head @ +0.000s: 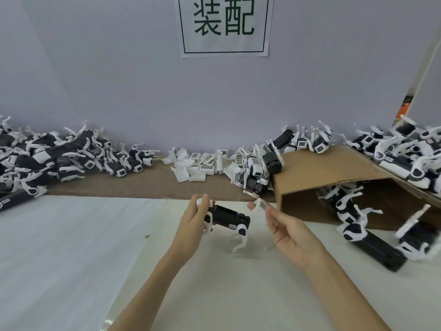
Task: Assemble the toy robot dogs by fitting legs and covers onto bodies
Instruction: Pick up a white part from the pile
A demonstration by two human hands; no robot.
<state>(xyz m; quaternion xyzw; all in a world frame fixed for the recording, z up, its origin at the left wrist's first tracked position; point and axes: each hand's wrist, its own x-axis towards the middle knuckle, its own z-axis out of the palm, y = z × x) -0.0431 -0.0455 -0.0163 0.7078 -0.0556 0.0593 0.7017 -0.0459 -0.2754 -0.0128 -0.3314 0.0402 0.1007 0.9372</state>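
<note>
Now hands grip a glossy black dog body (226, 217) and a white barcoded cover (261, 206).

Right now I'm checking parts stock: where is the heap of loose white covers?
In the head view, the heap of white covers lies centre-back on the brown strip by the wall, between the left pile of dogs and the cardboard box.

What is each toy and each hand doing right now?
Left hand: holding the toy dog's end.
Toy dog: held up, legs on, cover not yet on.
Right hand: pinching a white cover.
White cover: held beside the dog, apart from it.
Cardboard box: on its side, open.
</note>
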